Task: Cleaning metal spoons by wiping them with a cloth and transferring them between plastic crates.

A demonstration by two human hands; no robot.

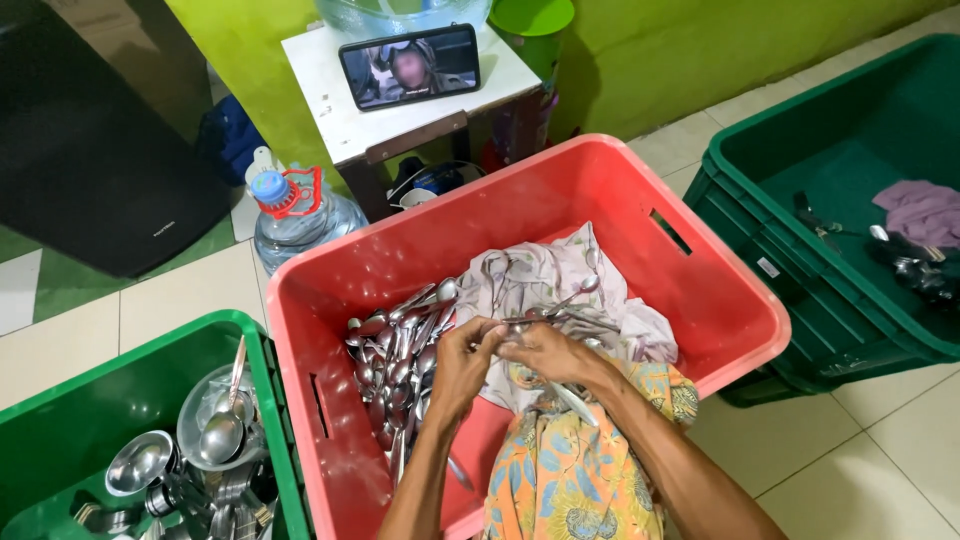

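Far left: green crate on the floor, holding steel bowls and a ladle. Behind it, water jug with blue cap and red handle, beside a small white worktop carrying a phone propped on its side with the screen lit. Centre: red crate, with a heap of spoons along its left side and a pale cloth bunched to the right of the heap. Left hand over the spoons, fingers curled shut round a spoon at the cloth's edge. Right hand touching the left, fingers closed on the same spoon and a fold of cloth. More spoons lay on top of the cloth. Orange floral fabric draped below the forearms. Far right: dark green crate containing a purple rag and a few utensils, too small to tell apart.
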